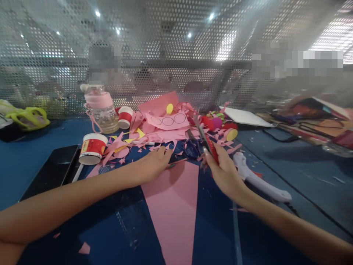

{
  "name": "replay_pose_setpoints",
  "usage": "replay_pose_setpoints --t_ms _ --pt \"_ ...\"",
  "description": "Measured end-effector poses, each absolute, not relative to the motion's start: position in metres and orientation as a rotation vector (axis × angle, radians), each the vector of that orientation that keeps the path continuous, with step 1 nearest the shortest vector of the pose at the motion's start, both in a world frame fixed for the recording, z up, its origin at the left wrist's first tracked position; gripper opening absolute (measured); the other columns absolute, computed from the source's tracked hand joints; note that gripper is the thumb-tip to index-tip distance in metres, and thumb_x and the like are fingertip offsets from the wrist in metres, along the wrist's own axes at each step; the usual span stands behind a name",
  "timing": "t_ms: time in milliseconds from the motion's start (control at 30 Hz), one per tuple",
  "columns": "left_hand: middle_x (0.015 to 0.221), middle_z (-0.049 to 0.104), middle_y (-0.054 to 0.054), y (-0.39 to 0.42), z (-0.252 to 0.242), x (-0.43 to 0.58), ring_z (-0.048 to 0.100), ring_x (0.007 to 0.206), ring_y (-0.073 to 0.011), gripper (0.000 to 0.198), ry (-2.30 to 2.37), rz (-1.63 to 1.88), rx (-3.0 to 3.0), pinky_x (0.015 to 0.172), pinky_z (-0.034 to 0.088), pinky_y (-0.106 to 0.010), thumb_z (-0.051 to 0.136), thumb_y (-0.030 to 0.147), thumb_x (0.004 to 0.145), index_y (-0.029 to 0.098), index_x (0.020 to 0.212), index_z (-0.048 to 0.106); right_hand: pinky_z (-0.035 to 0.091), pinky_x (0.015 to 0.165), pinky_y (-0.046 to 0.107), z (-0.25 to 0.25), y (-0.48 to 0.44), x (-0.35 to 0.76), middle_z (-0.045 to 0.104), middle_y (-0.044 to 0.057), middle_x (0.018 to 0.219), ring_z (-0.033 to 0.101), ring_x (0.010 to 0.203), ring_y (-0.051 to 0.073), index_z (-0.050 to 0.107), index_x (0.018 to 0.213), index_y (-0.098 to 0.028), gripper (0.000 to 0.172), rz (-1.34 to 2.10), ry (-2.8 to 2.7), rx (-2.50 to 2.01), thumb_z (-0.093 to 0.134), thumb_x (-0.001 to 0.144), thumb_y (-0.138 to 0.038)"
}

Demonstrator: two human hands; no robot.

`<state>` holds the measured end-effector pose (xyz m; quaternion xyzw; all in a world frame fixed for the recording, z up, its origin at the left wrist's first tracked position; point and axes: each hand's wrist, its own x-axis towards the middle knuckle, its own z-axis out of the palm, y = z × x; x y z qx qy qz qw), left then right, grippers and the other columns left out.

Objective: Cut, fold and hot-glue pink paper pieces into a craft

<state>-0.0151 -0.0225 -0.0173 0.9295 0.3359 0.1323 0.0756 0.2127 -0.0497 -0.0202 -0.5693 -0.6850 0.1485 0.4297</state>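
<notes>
My left hand (154, 163) lies with its fingers stretched out over the upper left edge of a long, tapering sheet of pink paper (176, 206). A thin pencil-like stick (178, 162) shows just beyond its fingertips. To the right of the paper, my right hand (224, 171) is closed around a red utility knife (211, 147), whose long metal part points away from me. Dark blue scissors (192, 148) lie between the two hands. Behind them is a heap of pink scraps (165, 135), with a pink strip bearing drawn ovals (168, 120) on top.
On the left stand a paper cup (93, 147), a second cup (125, 117) and a pink-lidded bottle (102, 110), near a black flat case (51, 171). A white glue gun (264, 187) lies right of my right hand. A perforated screen (165, 48) rises behind.
</notes>
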Motion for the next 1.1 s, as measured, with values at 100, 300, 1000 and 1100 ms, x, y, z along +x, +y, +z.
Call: replay_pose_setpoints --t_ms 100,300,1000,1100 --pt "0.098 0.059 -0.016 -0.027 -0.008 -0.022 0.056 0.089 -0.0239 0.029 0.956 0.437 2.616 0.077 0.04 -0.033 0.041 0.022 0.085 0.01 0.108 0.052 0.052 0.072 0.044 -0.023 -0.048 0.214 0.058 0.01 0.091 0.06 0.077 0.024 0.045 0.121 -0.017 0.04 0.455 -1.647 -1.419 0.038 0.089 -0.041" --pt "0.086 0.063 -0.011 -0.026 0.011 -0.024 0.056 0.073 -0.0208 0.026 1.155 0.373 2.433 0.067 0.038 -0.03 0.044 0.029 0.084 0.013 0.101 0.057 0.046 0.089 0.046 -0.026 -0.052 0.213 0.054 0.011 0.105 0.056 0.098 0.026 0.04 0.126 -0.02 0.042 0.355 -1.702 -1.425 0.04 0.089 -0.039" --pt "0.076 0.066 -0.004 -0.013 0.041 -0.016 0.057 0.07 -0.014 0.024 1.095 0.909 1.666 0.07 0.042 -0.028 0.072 0.033 0.063 0.013 0.076 0.066 0.048 0.094 0.045 -0.015 -0.07 0.205 0.04 0.016 0.132 0.052 0.115 0.026 0.026 0.14 -0.022 0.062 0.756 -1.987 -1.22 0.047 0.086 -0.044" --pt "0.075 0.065 -0.003 -0.016 0.042 -0.014 0.057 0.07 -0.0133 0.027 1.046 0.945 1.57 0.071 0.043 -0.028 0.076 0.032 0.06 0.013 0.074 0.065 0.048 0.094 0.044 -0.015 -0.073 0.205 0.042 0.015 0.133 0.051 0.118 0.024 0.029 0.138 -0.025 0.054 0.85 -1.966 -1.079 0.044 0.089 -0.039"
